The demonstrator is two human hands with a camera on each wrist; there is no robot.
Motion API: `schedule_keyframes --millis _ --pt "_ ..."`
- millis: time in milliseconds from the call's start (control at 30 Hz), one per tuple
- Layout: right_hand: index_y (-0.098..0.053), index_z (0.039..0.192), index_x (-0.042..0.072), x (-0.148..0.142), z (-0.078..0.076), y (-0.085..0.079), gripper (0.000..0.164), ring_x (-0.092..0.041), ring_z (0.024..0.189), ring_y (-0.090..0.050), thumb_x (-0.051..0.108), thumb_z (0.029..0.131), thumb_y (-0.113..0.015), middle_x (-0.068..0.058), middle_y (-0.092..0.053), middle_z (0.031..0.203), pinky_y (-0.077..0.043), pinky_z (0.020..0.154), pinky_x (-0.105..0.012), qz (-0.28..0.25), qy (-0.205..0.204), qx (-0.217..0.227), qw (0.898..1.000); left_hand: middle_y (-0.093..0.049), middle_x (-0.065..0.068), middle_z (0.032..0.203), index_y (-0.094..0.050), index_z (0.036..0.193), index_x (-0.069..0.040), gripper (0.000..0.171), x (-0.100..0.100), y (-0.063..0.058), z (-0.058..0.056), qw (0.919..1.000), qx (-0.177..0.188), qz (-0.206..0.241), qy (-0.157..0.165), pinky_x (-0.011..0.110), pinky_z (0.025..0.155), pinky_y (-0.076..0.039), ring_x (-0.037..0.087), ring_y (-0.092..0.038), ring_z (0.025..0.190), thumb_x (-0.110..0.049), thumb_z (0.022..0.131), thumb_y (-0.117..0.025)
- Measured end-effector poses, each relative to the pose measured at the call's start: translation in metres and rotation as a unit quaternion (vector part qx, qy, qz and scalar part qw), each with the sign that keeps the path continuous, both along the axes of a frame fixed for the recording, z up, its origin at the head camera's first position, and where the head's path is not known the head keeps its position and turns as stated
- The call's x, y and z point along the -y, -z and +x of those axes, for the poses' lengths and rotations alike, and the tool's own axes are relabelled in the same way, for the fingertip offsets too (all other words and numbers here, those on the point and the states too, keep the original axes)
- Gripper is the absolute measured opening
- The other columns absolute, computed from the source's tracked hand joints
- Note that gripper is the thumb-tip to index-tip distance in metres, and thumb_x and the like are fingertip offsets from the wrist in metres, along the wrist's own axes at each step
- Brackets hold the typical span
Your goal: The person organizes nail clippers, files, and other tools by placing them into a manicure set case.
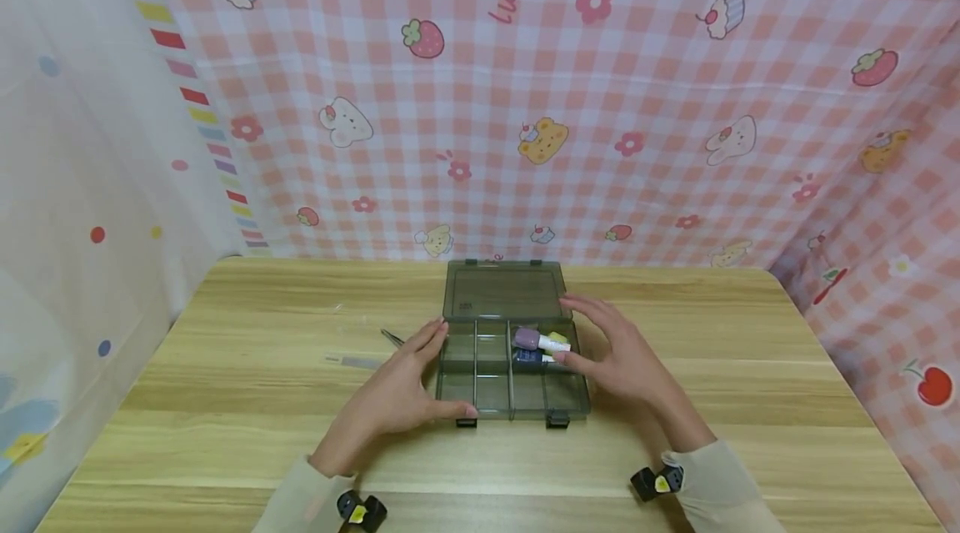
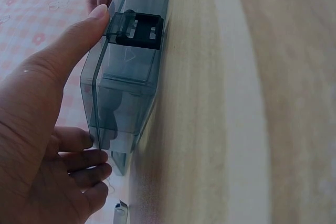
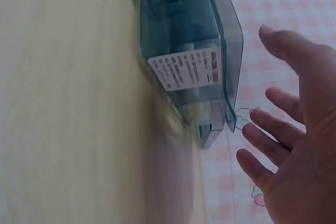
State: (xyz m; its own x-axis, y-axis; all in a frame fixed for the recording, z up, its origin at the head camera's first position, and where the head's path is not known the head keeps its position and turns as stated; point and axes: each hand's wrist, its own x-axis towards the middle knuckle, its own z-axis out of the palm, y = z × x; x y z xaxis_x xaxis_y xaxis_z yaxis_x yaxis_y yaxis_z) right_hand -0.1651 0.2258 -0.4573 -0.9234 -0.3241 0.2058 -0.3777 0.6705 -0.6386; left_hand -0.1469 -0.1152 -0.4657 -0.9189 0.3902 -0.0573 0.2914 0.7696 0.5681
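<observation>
A translucent grey-green compartment box (image 1: 492, 391) lies on the table with its lid (image 1: 504, 289) folded open toward the back. Its back right compartment holds small nail polish bottles: a purple one (image 1: 527, 339), a yellow one (image 1: 558, 337) and a dark blue one (image 1: 528, 356). My left hand (image 1: 401, 389) grips the box's left end, thumb on the front rim by a black latch (image 2: 139, 30) and fingers at the side. By the right end hovers my right hand (image 1: 622, 354), fingers spread and apart from the box in the right wrist view, with nothing held.
Metal tweezers (image 1: 392, 338) lie left of the box, partly hidden behind the left hand. Near them is a thin, pale flat strip (image 1: 352, 362). A white printed label (image 3: 188, 69) is stuck on the box's right end. Patterned curtain (image 1: 487, 99) hangs behind the table.
</observation>
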Motion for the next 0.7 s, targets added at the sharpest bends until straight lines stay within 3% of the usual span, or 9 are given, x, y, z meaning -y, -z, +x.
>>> schedule_keyframes --millis 133,433,700 --pt "-0.039 0.157 0.033 -0.004 0.004 0.004 0.086 -0.035 0.153 -0.033 0.050 0.085 -0.081 -0.002 -0.036 0.166 -0.033 0.116 -0.070 0.015 -0.013 0.004 1.000 -0.014 0.002 0.174 -0.022 0.163 -0.013 0.131 0.000 0.001 0.000 1.0000 0.002 0.002 0.001 0.053 0.124 -0.032 0.029 -0.021 0.159 -0.079 0.065 -0.079" --pt "-0.028 0.163 0.025 -0.010 0.012 0.010 0.105 -0.037 0.155 -0.027 0.061 0.080 -0.080 -0.008 -0.025 0.171 -0.030 0.119 -0.068 0.038 -0.051 0.026 0.998 -0.014 0.002 0.174 -0.023 0.163 -0.013 0.131 0.001 0.002 -0.001 1.0000 -0.002 0.002 0.002 0.053 0.124 -0.032 0.028 -0.021 0.159 -0.080 0.065 -0.079" --pt "-0.021 0.165 0.020 -0.014 0.016 0.016 0.112 -0.042 0.154 -0.027 0.058 0.080 -0.082 -0.011 -0.022 0.171 -0.031 0.117 -0.070 0.037 -0.064 0.040 0.996 -0.014 0.001 0.174 -0.022 0.163 -0.013 0.132 0.001 0.003 -0.001 1.0000 -0.005 0.003 0.002 0.053 0.124 -0.032 0.028 -0.021 0.158 -0.081 0.065 -0.078"
